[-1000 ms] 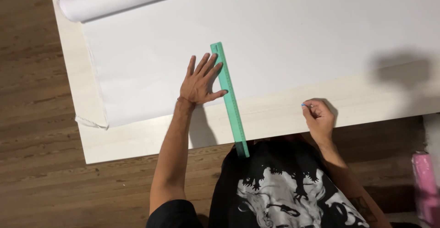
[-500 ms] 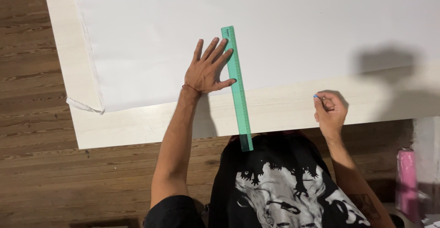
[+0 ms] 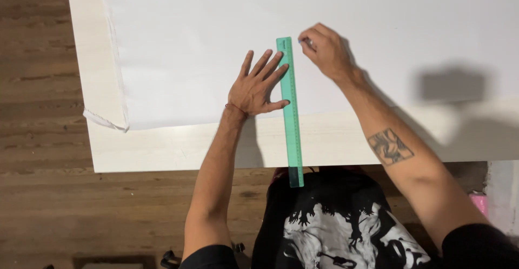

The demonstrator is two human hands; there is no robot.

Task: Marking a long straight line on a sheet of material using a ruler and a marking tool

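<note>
The ruler (image 3: 290, 107) is best kept flat and still while a line is drawn along its edge. It is pressed down by the left hand (image 3: 255, 88), open with fingers spread. A small marker, too small to tell, is pinched in the right hand (image 3: 324, 50) at the ruler's far end. The ruler is long, thin and green, laid across white cloth (image 3: 216, 42) on the table (image 3: 162, 150), 1 end past the near edge.

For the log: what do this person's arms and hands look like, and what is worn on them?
Both arms are bare below short black sleeves. The left hand has a thin red cord bracelet at the wrist. The right hand wears nothing visible, no gloves or rings; the right forearm carries a dark square-shaped tattoo.
</note>
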